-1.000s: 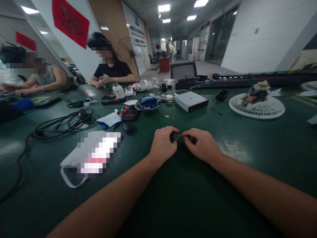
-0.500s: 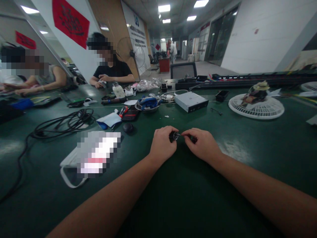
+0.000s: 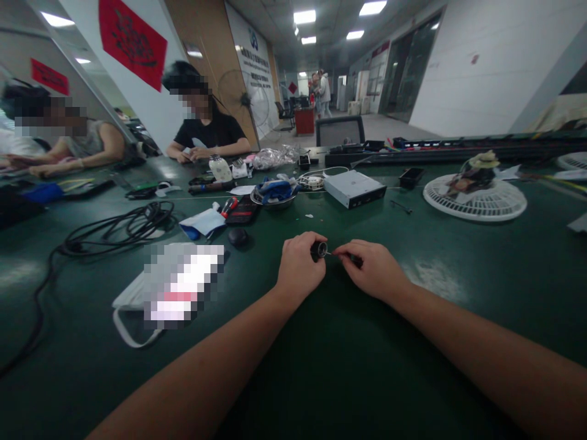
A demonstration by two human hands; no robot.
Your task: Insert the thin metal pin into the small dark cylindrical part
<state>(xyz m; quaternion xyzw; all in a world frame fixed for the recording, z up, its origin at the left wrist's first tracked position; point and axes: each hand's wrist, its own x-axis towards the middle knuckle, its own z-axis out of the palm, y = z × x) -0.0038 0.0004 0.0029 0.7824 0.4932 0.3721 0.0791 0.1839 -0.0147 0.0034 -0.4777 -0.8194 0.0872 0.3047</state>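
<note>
My left hand (image 3: 301, 264) is closed around a short black cylinder (image 3: 318, 249). Its round open end, with a shiny rim, faces right toward my other hand. In a pinch, my right hand (image 3: 369, 266) grips a thin metal-tipped tool (image 3: 329, 253), whose tip points left at the cylinder's opening. A dark part of what the right hand holds shows between its fingers; its kind is hidden. Whether the tip is inside the opening or just in front of it I cannot tell. Both hands are low over the green table (image 3: 339, 366).
Ahead lie a black mouse (image 3: 238, 237), a bowl with blue cloth (image 3: 274, 194), a grey disc drive (image 3: 355, 187) and a white fan grille (image 3: 474, 198). On the left are a coiled black cable (image 3: 123, 226) and a blurred-out bright item. Two people sit across at the left.
Both hands have shifted very slightly left. The cylinder's open end is turned a little more to the right, and the tool's tip still points at it.
</note>
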